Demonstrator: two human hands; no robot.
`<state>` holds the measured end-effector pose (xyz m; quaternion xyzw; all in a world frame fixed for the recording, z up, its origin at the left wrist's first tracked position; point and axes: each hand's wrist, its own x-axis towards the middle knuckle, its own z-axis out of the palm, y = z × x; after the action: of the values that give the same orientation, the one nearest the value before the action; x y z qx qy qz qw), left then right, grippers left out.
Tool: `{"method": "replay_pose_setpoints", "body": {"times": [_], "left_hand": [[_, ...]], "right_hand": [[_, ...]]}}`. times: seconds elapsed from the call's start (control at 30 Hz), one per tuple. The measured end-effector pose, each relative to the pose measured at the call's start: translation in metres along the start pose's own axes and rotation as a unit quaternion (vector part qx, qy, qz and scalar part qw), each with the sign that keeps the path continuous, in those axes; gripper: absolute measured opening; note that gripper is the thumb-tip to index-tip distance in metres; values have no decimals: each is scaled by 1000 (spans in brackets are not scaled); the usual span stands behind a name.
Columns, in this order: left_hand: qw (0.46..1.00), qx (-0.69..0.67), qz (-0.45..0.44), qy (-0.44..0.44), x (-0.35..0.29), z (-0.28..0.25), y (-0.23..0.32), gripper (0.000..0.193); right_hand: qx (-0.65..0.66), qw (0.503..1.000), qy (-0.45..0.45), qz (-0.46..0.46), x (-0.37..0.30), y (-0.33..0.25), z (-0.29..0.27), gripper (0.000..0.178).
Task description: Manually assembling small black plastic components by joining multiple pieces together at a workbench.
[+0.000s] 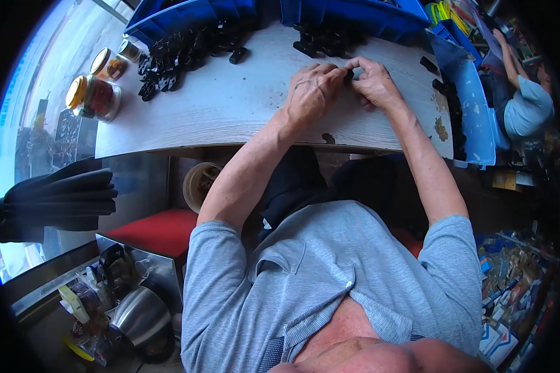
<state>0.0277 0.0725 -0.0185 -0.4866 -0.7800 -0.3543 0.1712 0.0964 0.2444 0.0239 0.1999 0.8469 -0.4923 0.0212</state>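
Note:
My left hand [311, 92] and my right hand [374, 81] meet over the pale wooden table [230, 112]. Their fingertips pinch one small black plastic part [349, 74] between them, just above the tabletop. Most of that part is hidden by the fingers. A heap of similar black parts [180, 53] lies at the far left of the table. A smaller pile of black parts [320, 38] sits at the far edge, close beyond my hands.
Blue bins [186, 15] line the table's far side and a blue tray [473, 105] its right end. Glass jars with yellow lids [94, 94] stand at the left corner. Another person in a light blue shirt [526, 105] sits at the right. A red stool [152, 230] and a metal kettle [140, 317] are below left.

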Motion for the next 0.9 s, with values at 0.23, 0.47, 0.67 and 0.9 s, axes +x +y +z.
{"method": "replay_pose_setpoints", "body": {"times": [0.23,0.47,0.67,0.9], "left_hand": [[999,-32,-13,12,0,-1,-1,29],[998,-53,-31,-24,0,-2,0,34],[998,25,4,-59,-3,-7,3,37],[989,79,-2,-124,-6,-18,11,41]], "right_hand": [[25,999,-13,18,-4,-3,-2,34],[-5,1000,1,12,-7,2,-3,35],[8,1000,-9,15,-6,3,-2,36],[-5,1000,-24,14,-5,-2,-2,36]]}}
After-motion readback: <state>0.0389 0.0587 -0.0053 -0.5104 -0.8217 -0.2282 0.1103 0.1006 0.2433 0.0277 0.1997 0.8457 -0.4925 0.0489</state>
